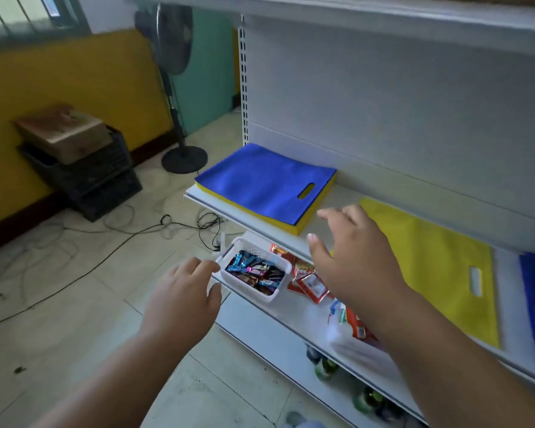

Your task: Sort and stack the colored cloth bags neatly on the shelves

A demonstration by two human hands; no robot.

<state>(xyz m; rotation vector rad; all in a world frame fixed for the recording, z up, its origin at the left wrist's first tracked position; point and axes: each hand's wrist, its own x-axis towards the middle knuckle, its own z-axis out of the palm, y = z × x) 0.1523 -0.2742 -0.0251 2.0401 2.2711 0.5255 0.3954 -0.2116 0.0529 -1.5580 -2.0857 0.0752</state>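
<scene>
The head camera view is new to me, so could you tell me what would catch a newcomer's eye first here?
The bright blue cloth bag lying on top of a yellow stack at the left end of the shelf stands out first. Just right of it lies a single yellow bag flat on the same shelf, with the open right hand reaching over it. Below, by the left hand, sits a white basket of sweets.

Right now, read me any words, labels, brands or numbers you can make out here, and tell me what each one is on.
Nothing here can be read for certain.
Red packets on the lower shelf: printing there, too blurred to read.
Wrapped sweets in the white basket: wrappers too small to read.
Blue bag and yellow bag: no printing visible.
</scene>
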